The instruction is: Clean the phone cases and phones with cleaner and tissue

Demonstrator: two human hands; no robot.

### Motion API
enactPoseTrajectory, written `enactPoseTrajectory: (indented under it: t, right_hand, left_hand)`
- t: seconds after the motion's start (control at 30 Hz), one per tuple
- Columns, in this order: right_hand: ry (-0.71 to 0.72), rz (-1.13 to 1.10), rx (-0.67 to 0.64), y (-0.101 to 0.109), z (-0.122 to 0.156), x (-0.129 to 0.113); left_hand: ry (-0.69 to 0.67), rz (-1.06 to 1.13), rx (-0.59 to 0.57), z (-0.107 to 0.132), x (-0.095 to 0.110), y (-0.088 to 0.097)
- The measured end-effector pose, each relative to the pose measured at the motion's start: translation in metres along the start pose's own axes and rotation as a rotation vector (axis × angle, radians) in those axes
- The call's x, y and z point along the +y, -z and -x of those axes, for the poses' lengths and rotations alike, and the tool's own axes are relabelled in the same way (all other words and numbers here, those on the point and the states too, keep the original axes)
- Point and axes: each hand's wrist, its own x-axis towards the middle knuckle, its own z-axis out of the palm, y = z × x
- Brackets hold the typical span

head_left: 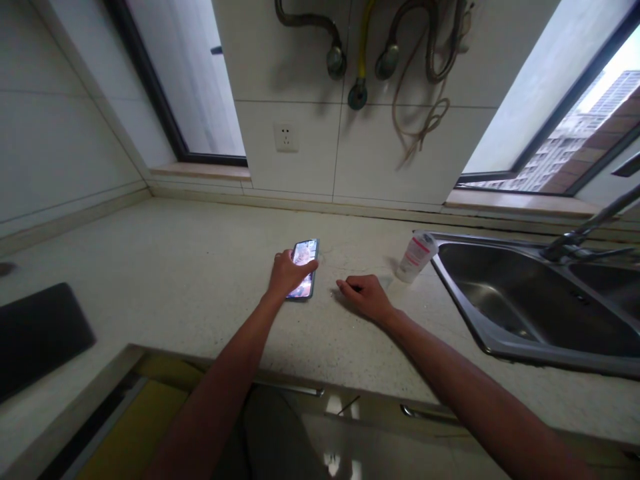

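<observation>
A smartphone [306, 255] with a lit screen lies flat on the pale speckled countertop [190, 280]. My left hand [287, 272] rests on the phone's near half, fingers laid across it and slightly curled. My right hand [367, 297] lies on the counter just right of the phone, fingers curled into a loose pinch with something small and dark at the fingertips that I cannot make out. A white bottle [417, 257] with red print stands a little further right of that hand.
A steel sink [525, 300] with a faucet [585, 233] fills the right side. A black cooktop [35, 333] sits at the left counter edge. Hoses [360, 53] and a wall socket [287, 137] hang on the tiled wall behind, windows on both sides.
</observation>
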Motion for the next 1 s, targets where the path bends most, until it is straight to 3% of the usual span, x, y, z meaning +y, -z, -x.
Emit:
enactPoseTrajectory:
  t: [0.37, 0.5, 0.63, 0.77, 1.0]
  right_hand:
    - [0.011, -0.038, -0.051, -0.002, 0.001, -0.005]
    - [-0.095, -0.280, -0.097, -0.003, 0.003, -0.018]
    - [-0.254, -0.589, -0.276, -0.003, 0.006, -0.026]
    - [-0.321, -0.798, -0.411, -0.002, 0.010, -0.028]
    - [-0.498, -0.946, -0.358, -0.008, 0.011, -0.027]
  left_hand:
    - [-0.075, 0.189, 0.017, 0.018, 0.011, -0.010]
    - [-0.033, 0.426, 0.013, 0.023, 0.016, -0.013]
    - [0.030, 0.677, 0.042, 0.028, 0.018, -0.020]
    - [0.089, 0.856, 0.052, 0.029, 0.018, -0.023]
    - [0.118, 0.986, -0.006, 0.027, 0.018, -0.029]
